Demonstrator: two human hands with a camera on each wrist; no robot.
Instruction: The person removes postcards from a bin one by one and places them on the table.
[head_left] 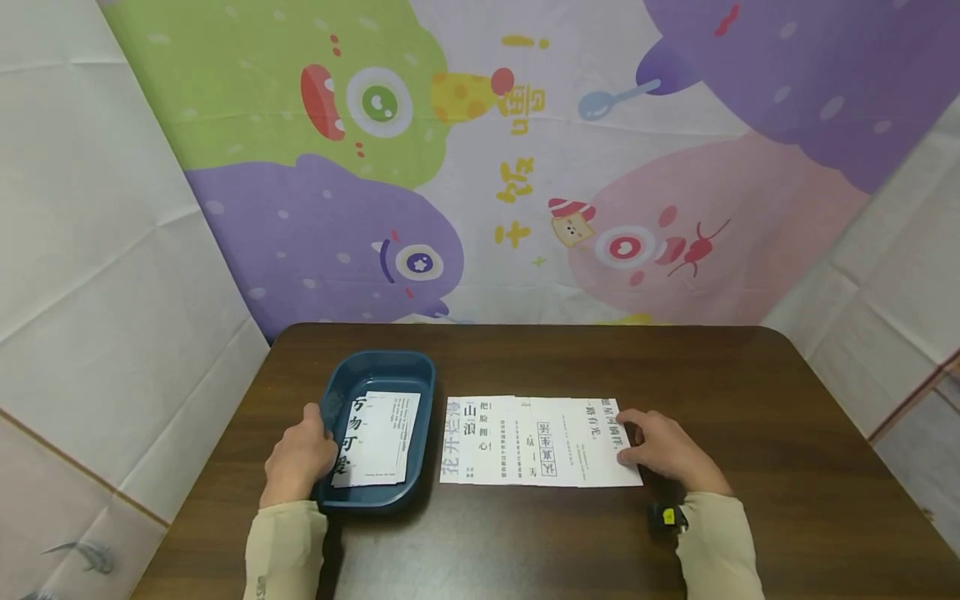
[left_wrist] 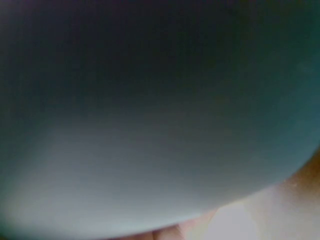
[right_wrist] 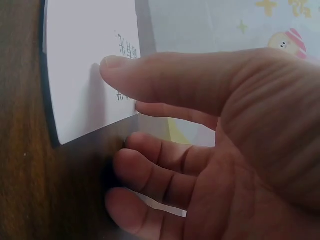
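Note:
In the head view, my left hand (head_left: 300, 454) grips the left rim of a dark blue tray (head_left: 426, 417). Inside the tray lies a small pile of white printed cards (head_left: 382, 442). A row of overlapping white cards with printed characters (head_left: 555, 442) lies flat on the table to the right of the tray. My right hand (head_left: 667, 450) is at the row's right end, thumb and index finger apart at the last card's edge. In the right wrist view, the thumb reaches over the end card (right_wrist: 85, 65) and the other fingers bend loosely beside it. A blurred tray surface (left_wrist: 160, 150) fills most of the left wrist view.
The brown wooden table (head_left: 562, 542) has rounded back corners. A cloth with cartoon monsters (head_left: 510, 167) hangs behind it, and pale sheets (head_left: 97, 208) hang at the sides. A small black device with a yellow mark (head_left: 663, 517) is by the right wrist.

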